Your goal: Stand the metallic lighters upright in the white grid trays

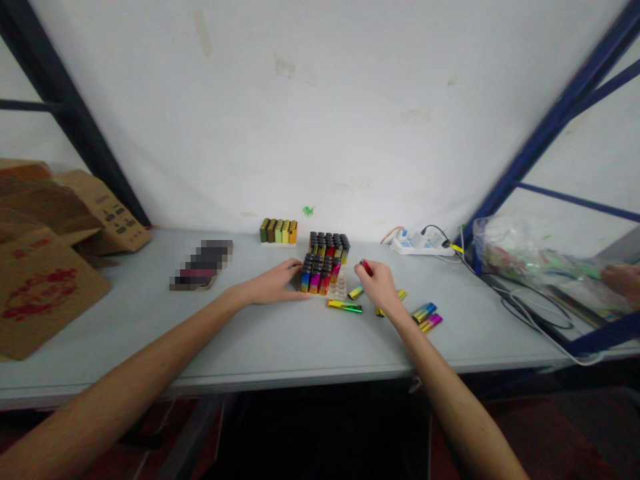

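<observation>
Several shiny coloured lighters stand upright in a pale tray, whose right end shows bare round slots. My left hand rests at the tray's left side, thumb and fingers spread, touching or nearly touching the lighters. To the right of the tray, my right hand is closed on a red lighter. A yellow-green lighter lies flat in front of the tray. Behind is another upright group of lighters. More lie loose around my right hand, among them a blue one and a purple one.
A second block of lighters stands near the wall. Cardboard boxes and a blurred-out flat object are on the left. At right are a power strip, cables, a blue metal frame, plastic bags and another person's hand.
</observation>
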Motion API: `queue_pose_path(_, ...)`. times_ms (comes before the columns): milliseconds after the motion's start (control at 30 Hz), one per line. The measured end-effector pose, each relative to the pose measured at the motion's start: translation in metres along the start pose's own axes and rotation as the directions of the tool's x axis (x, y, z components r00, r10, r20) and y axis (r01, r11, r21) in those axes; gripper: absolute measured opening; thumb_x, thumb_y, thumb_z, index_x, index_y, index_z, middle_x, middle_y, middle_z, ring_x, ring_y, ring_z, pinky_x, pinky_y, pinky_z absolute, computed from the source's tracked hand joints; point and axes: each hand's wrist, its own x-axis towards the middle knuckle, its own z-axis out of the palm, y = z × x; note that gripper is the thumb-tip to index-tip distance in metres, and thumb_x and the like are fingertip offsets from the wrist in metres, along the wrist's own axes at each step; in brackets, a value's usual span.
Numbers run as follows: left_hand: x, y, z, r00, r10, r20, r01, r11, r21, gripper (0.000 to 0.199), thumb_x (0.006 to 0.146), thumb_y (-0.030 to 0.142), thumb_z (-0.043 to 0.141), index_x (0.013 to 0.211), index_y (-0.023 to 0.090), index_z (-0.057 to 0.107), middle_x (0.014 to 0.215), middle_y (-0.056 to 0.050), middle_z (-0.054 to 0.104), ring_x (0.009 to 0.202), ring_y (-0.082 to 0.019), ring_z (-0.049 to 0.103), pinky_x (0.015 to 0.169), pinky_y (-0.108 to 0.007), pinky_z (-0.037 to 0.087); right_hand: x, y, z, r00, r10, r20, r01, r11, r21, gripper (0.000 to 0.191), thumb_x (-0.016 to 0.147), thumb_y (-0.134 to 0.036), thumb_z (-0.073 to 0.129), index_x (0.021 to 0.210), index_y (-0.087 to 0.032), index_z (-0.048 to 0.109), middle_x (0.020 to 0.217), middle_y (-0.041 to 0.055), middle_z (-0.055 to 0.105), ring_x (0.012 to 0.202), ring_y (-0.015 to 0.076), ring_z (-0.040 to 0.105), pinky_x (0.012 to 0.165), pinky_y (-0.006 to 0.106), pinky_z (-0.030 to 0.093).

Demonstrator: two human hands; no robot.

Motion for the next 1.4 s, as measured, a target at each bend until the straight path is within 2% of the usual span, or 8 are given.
queue_pose_path(267, -0.001, 0.001, -0.001, 1.000, 0.019, -0.002, -0.019, 0.999, 0.027, 0.079, 0.091, 0.072, 0.064, 0.146, 0.016, 0.055, 0.150, -0.015, 0.054, 0.138, -0.034, 0.053, 0.121, -0.040, 0.040, -0.001, -0.001, 0.000, 0.999, -0.011, 0.035, 0.012, 0.999, -0.030, 0.041, 0.091, -0.048, 0.048, 0.059, -0.024, 0.037, 0.056, -0.0052, 0.032, 0.057, 0.0123, 0.035, 0.058, 0.029, 0.024)
queue_pose_path(467, 0.000, 0.002, -0.001, 1.000, 0.002, 0.017, -0.002, 1.000, 0.022, 0.080, 0.091, 0.072, 0.063, 0.146, 0.015, 0.055, 0.151, -0.016, 0.053, 0.137, -0.034, 0.054, 0.119, -0.040, 0.042, -0.002, 0.003, 0.003, 0.979, -0.146, 0.144, 0.138, 0.989, 0.061, 0.037, 0.104, -0.055, 0.045, 0.097, -0.021, 0.058, 0.075, -0.0014, 0.059, 0.069, 0.0164, 0.053, 0.067, 0.028, 0.040)
queue_pose_path(567, 0.000, 0.001, -0.001, 1.000, 0.011, 0.008, -0.011, 1.000, 0.012, 0.079, 0.090, 0.072, 0.064, 0.146, 0.016, 0.056, 0.150, -0.016, 0.054, 0.136, -0.034, 0.055, 0.118, -0.041, 0.043, -0.001, 0.004, 0.004, 0.953, -0.270, 0.137, 0.270, 0.963, 0.025, 0.037, 0.105, -0.051, 0.046, 0.098, -0.020, 0.064, 0.090, 0.0063, 0.065, 0.085, 0.0202, 0.060, 0.077, 0.030, 0.046)
queue_pose_path(633, 0.000, 0.001, 0.000, 1.000, 0.012, 0.005, -0.012, 1.000, 0.011, 0.080, 0.090, 0.073, 0.064, 0.145, 0.015, 0.057, 0.149, -0.016, 0.055, 0.136, -0.034, 0.055, 0.118, -0.040, 0.043, -0.001, 0.003, 0.004, 0.944, -0.305, 0.125, 0.312, 0.949, -0.035, 0.037, 0.105, -0.050, 0.049, 0.098, -0.019, 0.067, 0.086, 0.0059, 0.065, 0.082, 0.0200, 0.060, 0.077, 0.030, 0.046)
queue_pose_path(767, 0.001, 0.001, -0.001, 1.000, 0.013, 0.009, -0.013, 1.000, 0.019, 0.081, 0.090, 0.073, 0.064, 0.146, 0.014, 0.056, 0.148, -0.016, 0.055, 0.137, -0.034, 0.054, 0.119, -0.038, 0.041, -0.003, -0.001, 0.002, 0.954, -0.248, 0.171, 0.259, 0.965, -0.045, 0.035, 0.107, -0.048, 0.048, 0.093, -0.020, 0.065, 0.071, 0.0001, 0.064, 0.063, 0.0155, 0.057, 0.066, 0.027, 0.042)
queue_pose_path(1133, 0.000, 0.002, -0.001, 1.000, -0.007, 0.012, 0.006, 1.000, 0.009, 0.079, 0.090, 0.070, 0.066, 0.145, 0.015, 0.056, 0.149, -0.016, 0.055, 0.137, -0.034, 0.054, 0.119, -0.040, 0.042, -0.002, 0.003, 0.014, 0.903, -0.232, 0.360, 0.332, 0.910, -0.247, 0.021, 0.110, -0.032, 0.050, 0.098, -0.019, 0.062, 0.084, 0.0061, 0.073, 0.074, 0.0190, 0.066, 0.067, 0.026, 0.041)
queue_pose_path(1267, 0.000, 0.003, -0.001, 1.000, -0.002, 0.010, 0.002, 1.000, 0.008, 0.078, 0.090, 0.071, 0.065, 0.145, 0.016, 0.056, 0.148, -0.016, 0.055, 0.138, -0.034, 0.053, 0.119, -0.040, 0.041, -0.004, -0.001, 0.013, 0.916, -0.201, 0.348, 0.329, 0.872, -0.363, 0.024, 0.110, -0.036, 0.050, 0.102, -0.019, 0.065, 0.094, 0.0107, 0.075, 0.079, 0.0207, 0.068, 0.070, 0.027, 0.042)
queue_pose_path(1400, 0.000, 0.003, -0.001, 1.000, -0.002, 0.013, 0.002, 1.000, 0.024, 0.077, 0.090, 0.073, 0.062, 0.143, 0.016, 0.057, 0.146, -0.015, 0.056, 0.135, -0.033, 0.055, 0.118, -0.039, 0.043, -0.003, -0.001, 0.003, 0.896, -0.218, 0.387, 0.351, 0.882, -0.314, 0.030, 0.110, -0.041, 0.051, 0.096, -0.019, 0.067, 0.089, 0.0083, 0.075, 0.078, 0.0192, 0.068, 0.071, 0.027, 0.043)
